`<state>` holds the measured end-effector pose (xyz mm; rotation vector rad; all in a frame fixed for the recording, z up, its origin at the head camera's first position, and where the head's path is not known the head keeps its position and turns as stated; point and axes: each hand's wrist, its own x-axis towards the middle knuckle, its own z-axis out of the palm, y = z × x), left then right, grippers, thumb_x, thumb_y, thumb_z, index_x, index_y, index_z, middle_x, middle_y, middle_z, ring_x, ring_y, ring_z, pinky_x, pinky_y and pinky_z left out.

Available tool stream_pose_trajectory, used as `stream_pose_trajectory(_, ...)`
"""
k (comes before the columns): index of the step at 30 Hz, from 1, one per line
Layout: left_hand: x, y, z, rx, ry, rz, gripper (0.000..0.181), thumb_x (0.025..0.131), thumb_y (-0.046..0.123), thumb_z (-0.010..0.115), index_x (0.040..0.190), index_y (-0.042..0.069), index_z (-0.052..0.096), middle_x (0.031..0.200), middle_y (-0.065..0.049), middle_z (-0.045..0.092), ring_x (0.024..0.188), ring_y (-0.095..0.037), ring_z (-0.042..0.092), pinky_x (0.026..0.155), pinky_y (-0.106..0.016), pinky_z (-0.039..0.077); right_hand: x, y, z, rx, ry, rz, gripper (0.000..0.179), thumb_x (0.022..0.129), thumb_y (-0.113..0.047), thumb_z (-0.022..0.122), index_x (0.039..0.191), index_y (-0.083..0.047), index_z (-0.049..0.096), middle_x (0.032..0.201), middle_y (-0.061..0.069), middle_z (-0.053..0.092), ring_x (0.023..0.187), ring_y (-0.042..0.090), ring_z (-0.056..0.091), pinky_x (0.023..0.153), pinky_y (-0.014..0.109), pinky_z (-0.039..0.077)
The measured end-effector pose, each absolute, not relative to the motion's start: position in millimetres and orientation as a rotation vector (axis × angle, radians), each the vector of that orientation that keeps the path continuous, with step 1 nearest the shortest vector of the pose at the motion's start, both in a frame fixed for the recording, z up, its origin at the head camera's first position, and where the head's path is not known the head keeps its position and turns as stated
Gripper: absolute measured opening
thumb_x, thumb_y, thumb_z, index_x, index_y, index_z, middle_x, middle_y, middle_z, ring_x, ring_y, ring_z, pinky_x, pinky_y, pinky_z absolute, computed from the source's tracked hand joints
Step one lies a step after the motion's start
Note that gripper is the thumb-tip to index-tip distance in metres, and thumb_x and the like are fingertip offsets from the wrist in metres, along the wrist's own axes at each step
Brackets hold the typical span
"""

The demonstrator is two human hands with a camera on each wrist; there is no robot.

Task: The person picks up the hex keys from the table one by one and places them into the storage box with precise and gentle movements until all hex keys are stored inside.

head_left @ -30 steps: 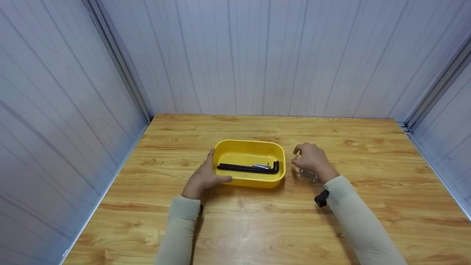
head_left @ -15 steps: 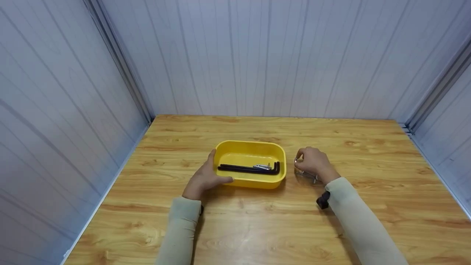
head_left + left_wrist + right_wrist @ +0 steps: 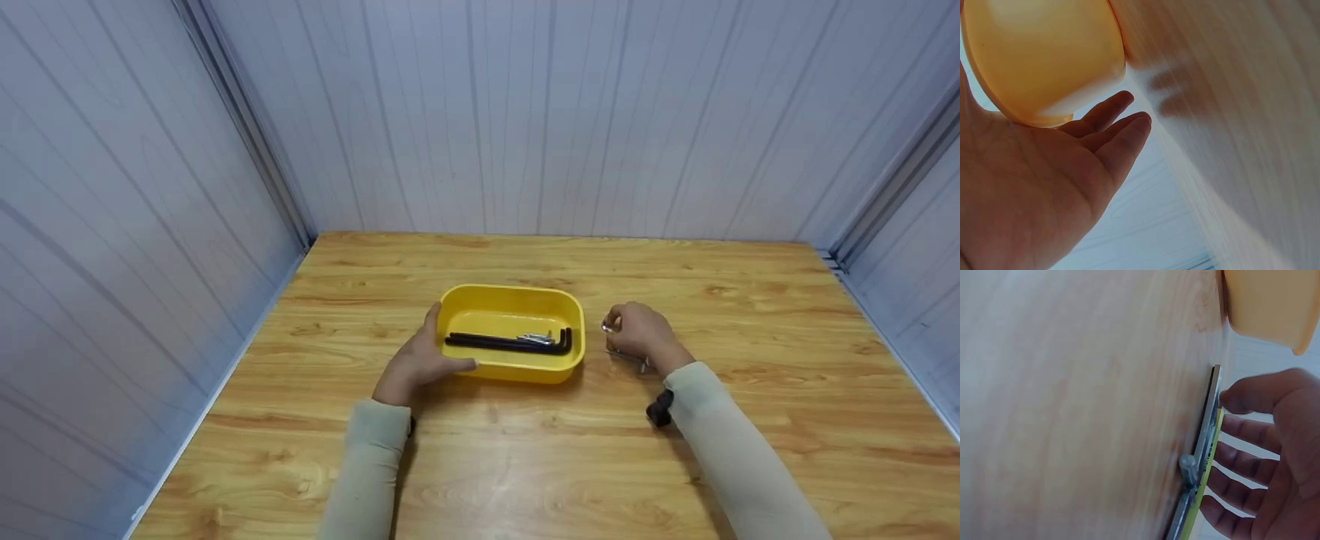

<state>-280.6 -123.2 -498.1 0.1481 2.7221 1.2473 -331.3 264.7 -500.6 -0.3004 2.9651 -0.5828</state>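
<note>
A yellow plastic box (image 3: 525, 371) stands mid-table, holding black hex keys (image 3: 502, 344) and small silver hex keys (image 3: 535, 339). My left hand (image 3: 416, 364) rests against the box's left end, thumb along the front side and fingers at the left wall. In the left wrist view its fingers (image 3: 1123, 140) are nearly straight beside the box. To the right of the box, my right hand (image 3: 637, 330) pinches a small shiny hex key (image 3: 606, 327) between thumb and forefinger. Below that hand lies a silver hex key (image 3: 626, 356), partly hidden.
In the right wrist view, a yellow strip with dark lettering (image 3: 1203, 475) runs along a metal bar (image 3: 1207, 410) by the fingers. The wood-grain table (image 3: 495, 450) is bordered by pale panel walls (image 3: 510, 112) at the back and sides.
My right thumb and forefinger have closed together on the shiny key, and the hand has shifted slightly right and nearer to me. My left hand and the box have barely moved.
</note>
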Motion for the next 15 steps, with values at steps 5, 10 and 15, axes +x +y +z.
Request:
stream_pose_trajectory(5, -280.5, -123.4, -497.7, 0.153, 2.709, 1.271, 0.129, 0.060, 0.052, 0.086, 0.156, 0.022, 0.004, 0.155, -0.010, 0.033, 0.134, -0.024, 0.039, 0.114, -0.048, 0.028, -331.4, 264.6, -500.7, -0.316, 2.960, -0.578, 0.023, 0.084, -0.014, 0.061, 0.104, -0.007, 0.070, 0.093, 0.009, 0.069, 0.067, 0.019, 0.051, 0.063, 0.035, 0.043)
stream_pose_trajectory(10, -280.6, -124.0, -497.9, 0.169, 2.702, 1.282, 0.131, 0.059, 0.055, 0.085, 0.156, 0.022, 0.004, 0.155, -0.011, 0.033, 0.134, -0.026, 0.041, 0.114, -0.048, 0.029, -331.1, 263.3, -500.9, -0.337, 2.964, -0.562, 0.018, 0.087, -0.013, 0.059, 0.101, -0.010, 0.070, 0.092, 0.009, 0.069, 0.070, 0.019, 0.056, 0.067, 0.038, 0.048)
stream_pose_trajectory(15, -281.0, -124.7, -497.8, 0.167, 2.707, 1.261, 0.131, 0.060, 0.056, 0.085, 0.156, 0.022, 0.003, 0.155, -0.011, 0.033, 0.134, -0.026, 0.041, 0.114, -0.047, 0.029, -331.6, 261.8, -500.2, -0.328, 2.950, -0.563, 0.016, 0.089, -0.013, 0.058, 0.099, -0.010, 0.070, 0.091, 0.009, 0.069, 0.071, 0.019, 0.057, 0.069, 0.039, 0.048)
